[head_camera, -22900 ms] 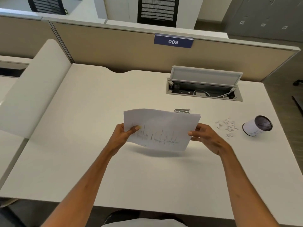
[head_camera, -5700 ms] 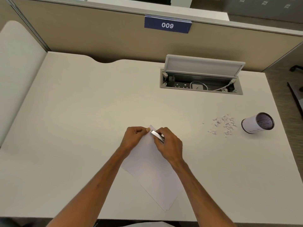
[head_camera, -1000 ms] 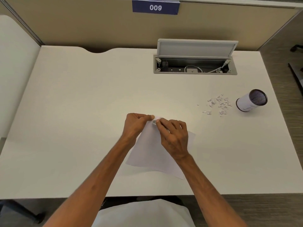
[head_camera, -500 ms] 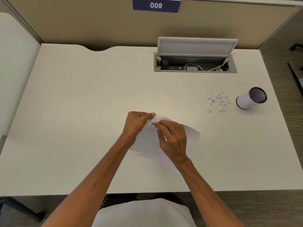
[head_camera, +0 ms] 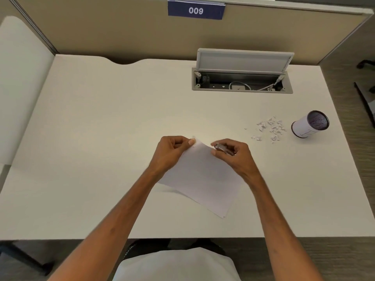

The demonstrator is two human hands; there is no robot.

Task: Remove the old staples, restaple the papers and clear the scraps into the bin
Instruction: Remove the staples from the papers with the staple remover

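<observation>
Both hands grip: left hand (head_camera: 172,152) papers (head_camera: 199,177), right hand (head_camera: 235,157) stapler (head_camera: 223,148); bin (head_camera: 309,124) tipped.

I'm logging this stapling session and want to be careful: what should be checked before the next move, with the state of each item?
1. Papers pinned: ok, left hand pinches the top corner.
2. Tool in grip: ok, right hand holds the small metal stapler, just off the paper's edge.
3. New staple seated in the corner: cannot tell, too small to see.
4. Scraps cleared: not ok, still scattered on the desk.
5. Bin ready: not ok, it lies on its side beside the scraps.
</observation>
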